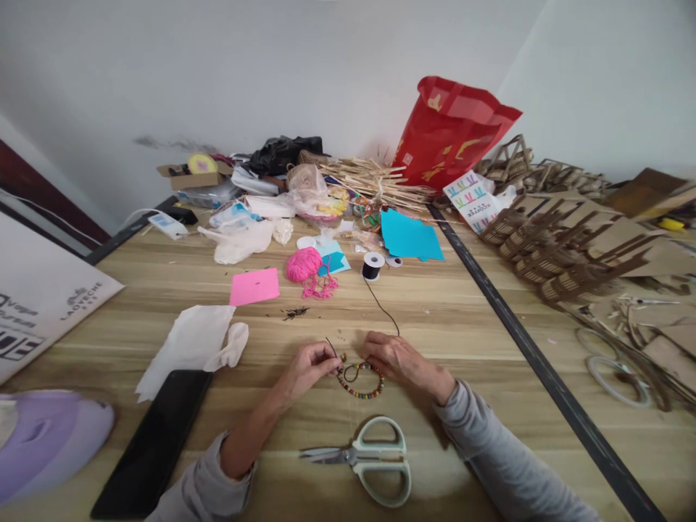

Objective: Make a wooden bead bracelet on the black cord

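Observation:
A string of small multicoloured beads lies in a loop on the wooden table, between my two hands. My left hand is closed in a pinch on the black cord at the loop's left side, and a cord end sticks up from the fingers. My right hand rests at the upper right of the loop, its fingers bent together over the cord, their tips partly hidden. Black cord runs from that hand up to a spool. Below the loop lie scissors with pale green handles, their blades pointing left.
A black phone and white tissue lie to the left. Beyond are pink yarn, a pink card, black cord scraps and blue sheets. Small woven baskets stand at the right, a red bag at the back.

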`<state>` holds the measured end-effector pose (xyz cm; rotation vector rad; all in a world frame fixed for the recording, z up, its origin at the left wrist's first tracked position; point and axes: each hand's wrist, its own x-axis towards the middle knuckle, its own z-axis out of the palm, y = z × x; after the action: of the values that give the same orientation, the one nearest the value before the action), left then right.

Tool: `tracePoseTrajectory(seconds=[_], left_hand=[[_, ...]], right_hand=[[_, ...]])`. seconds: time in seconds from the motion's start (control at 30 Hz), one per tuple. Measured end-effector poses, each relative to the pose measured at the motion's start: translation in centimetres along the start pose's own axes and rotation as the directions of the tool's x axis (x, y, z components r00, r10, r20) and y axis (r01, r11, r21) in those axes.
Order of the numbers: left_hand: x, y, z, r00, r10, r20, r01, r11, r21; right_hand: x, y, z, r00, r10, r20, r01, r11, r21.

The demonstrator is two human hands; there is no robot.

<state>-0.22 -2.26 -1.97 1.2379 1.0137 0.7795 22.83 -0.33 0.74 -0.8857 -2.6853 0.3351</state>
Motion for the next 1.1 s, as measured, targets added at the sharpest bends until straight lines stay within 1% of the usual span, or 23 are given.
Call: tracePoseTrajectory(seconds=[0.07, 0.2, 0.27, 0.33, 0.4, 0.47, 0.53, 0.6, 0.67, 0.73, 0.83, 0.9, 1.0, 1.1], left_hand=[[-0.1, 0.2, 0.1, 1.0, 0.001, -0.006, -0.001, 1.0, 0.004], [-0.2, 0.7, 0.3, 0.999, 0.004, -0.039, -0.003, 1.0, 0.03], [-0.3, 1.1, 0.4, 0.999, 0.009, -0.049, -0.007, 0.999, 0.042], [-0.4, 1.5, 0.5, 0.998, 0.017, -0.054, -0.014, 0.999, 0.046], [-0.5, 1.9, 0.6, 0.998, 0.032, -0.057, -0.028, 0.998, 0.056], [-0.6, 2.2, 0.7, 0.997, 0.053, -0.051, -0.049, 0.997, 0.061], [-0.7, 2.5, 0.9, 0.997, 0.065, -0.031, -0.064, 0.997, 0.041], [-0.8, 2.8, 1.0, 0.998, 0.067, -0.007, -0.067, 0.998, 0.002], [-0.9, 2.9, 1.2, 0.998, 0.069, 0.009, -0.069, 0.997, -0.025], [-0.9, 3.1, 1.3, 0.997, 0.074, 0.019, -0.073, 0.997, -0.032], [-0.9, 3.1, 1.5, 0.997, 0.068, 0.028, -0.067, 0.998, -0.021], [-0.9, 3.2, 1.5, 0.998, 0.061, 0.029, -0.061, 0.998, -0.01], [-0.6, 3.2, 1.5, 0.997, 0.072, 0.029, -0.072, 0.997, 0.002], [-0.4, 3.0, 1.5, 0.995, 0.092, 0.026, -0.093, 0.995, 0.034]], right_hand=[[0.1, -0.2, 0.2, 0.999, 0.011, 0.035, -0.009, 0.997, -0.071], [0.0, -0.7, 0.3, 0.988, 0.082, 0.132, -0.055, 0.979, -0.194], [-0.1, -0.9, 0.2, 0.978, 0.123, 0.17, -0.082, 0.97, -0.231], [-0.1, -1.0, 0.0, 0.971, 0.162, 0.175, -0.12, 0.966, -0.227], [-0.1, -1.0, -0.5, 0.969, 0.192, 0.157, -0.17, 0.975, -0.141], [0.0, -1.0, -1.4, 0.97, 0.202, 0.134, -0.208, 0.977, 0.033], [-0.1, -1.1, -2.5, 0.973, 0.203, 0.114, -0.225, 0.946, 0.234], [-0.2, -1.3, -3.6, 0.973, 0.205, 0.11, -0.231, 0.898, 0.373], [-0.4, -1.3, -4.5, 0.972, 0.206, 0.114, -0.236, 0.867, 0.439], [-0.5, -1.2, -5.0, 0.971, 0.211, 0.113, -0.24, 0.857, 0.456], [-0.4, -0.8, -5.0, 0.972, 0.216, 0.095, -0.236, 0.893, 0.382], [-0.1, -0.7, -4.5, 0.976, 0.197, 0.093, -0.214, 0.944, 0.252], [0.6, -1.1, -3.5, 0.975, 0.155, 0.157, -0.163, 0.986, 0.041], [1.2, -1.6, -2.7, 0.967, 0.116, 0.227, -0.112, 0.993, -0.031]])
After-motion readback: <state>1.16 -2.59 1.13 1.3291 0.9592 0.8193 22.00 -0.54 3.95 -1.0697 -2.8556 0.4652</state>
